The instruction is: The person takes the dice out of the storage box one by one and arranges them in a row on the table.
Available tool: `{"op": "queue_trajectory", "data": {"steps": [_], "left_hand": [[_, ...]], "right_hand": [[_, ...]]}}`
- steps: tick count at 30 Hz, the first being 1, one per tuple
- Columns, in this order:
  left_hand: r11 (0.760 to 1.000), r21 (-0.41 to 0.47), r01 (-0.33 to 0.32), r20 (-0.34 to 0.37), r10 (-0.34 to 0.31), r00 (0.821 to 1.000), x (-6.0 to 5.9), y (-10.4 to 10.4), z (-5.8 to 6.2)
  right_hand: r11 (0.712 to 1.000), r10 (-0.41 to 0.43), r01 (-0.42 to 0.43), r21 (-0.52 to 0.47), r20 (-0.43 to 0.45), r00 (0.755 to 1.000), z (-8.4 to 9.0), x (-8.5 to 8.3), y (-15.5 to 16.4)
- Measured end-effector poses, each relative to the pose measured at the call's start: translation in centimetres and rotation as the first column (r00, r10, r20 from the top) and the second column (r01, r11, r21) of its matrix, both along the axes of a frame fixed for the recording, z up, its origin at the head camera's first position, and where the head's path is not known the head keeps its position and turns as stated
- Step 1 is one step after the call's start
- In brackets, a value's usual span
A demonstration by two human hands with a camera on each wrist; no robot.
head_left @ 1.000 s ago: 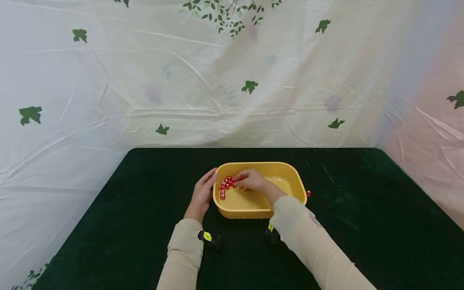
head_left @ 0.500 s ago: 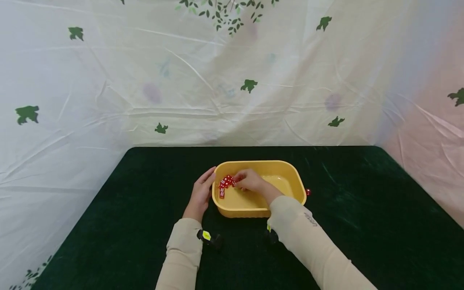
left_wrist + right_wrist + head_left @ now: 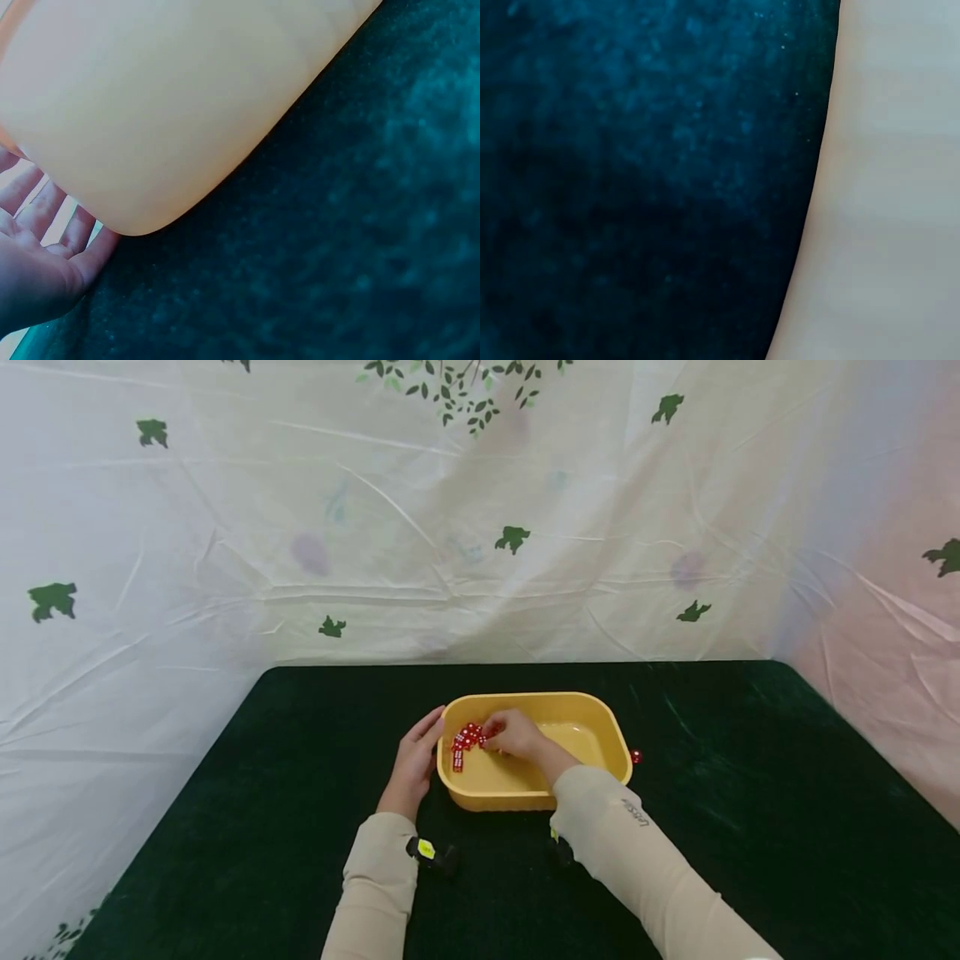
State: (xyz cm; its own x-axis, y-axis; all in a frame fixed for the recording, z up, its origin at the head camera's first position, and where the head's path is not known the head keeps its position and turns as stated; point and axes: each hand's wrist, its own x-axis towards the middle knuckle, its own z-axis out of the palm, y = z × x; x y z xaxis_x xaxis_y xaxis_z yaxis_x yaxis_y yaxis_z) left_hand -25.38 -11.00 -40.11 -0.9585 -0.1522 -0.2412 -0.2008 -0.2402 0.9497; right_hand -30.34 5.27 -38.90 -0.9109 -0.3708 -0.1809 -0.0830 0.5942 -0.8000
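A yellow plastic tub stands on the dark green cloth, with several red dice gathered inside its left end. Some of them form a short row along the left wall. My right hand reaches down into the tub, fingers bent, and pinches a red die at the edge of the cluster; the fingers partly hide it. Against the outside of the tub's left wall rests my left hand, and the left wrist view shows its fingers extended along the wall. The right wrist view holds only tub wall and cloth.
One more red die lies on the cloth just outside the tub's right side. Dark green cloth covers the table, whose far edge meets a pale hanging sheet printed with green birds and leaves.
My right hand stays at the dice, its fingers shifting only slightly. The left hand keeps its place on the tub, and the whole head view has drifted a little.
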Motion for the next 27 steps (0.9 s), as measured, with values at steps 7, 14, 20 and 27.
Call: {"op": "queue_trajectory", "data": {"steps": [7,14,20,27], "left_hand": [[1.0,-0.006,-0.012,-0.002,0.012,1.0,0.3,0.2,-0.2],[1.0,-0.019,-0.017,0.003,0.017,1.0,0.6,0.4,-0.5],[1.0,-0.021,-0.022,0.001,0.022,1.0,0.9,0.5,-0.7],[0.999,-0.023,-0.027,-0.01,0.027,1.0,1.2,0.6,-0.7]], "right_hand": [[1.0,0.02,-0.019,0.014,-0.025,0.999,-0.3,0.2,0.1],[0.999,0.033,-0.032,0.025,-0.025,0.999,-0.4,0.5,0.3],[0.999,0.038,-0.038,0.014,-0.027,0.999,-0.4,0.8,0.5],[0.999,0.049,-0.049,-0.01,-0.031,0.998,0.2,1.2,0.7]]}}
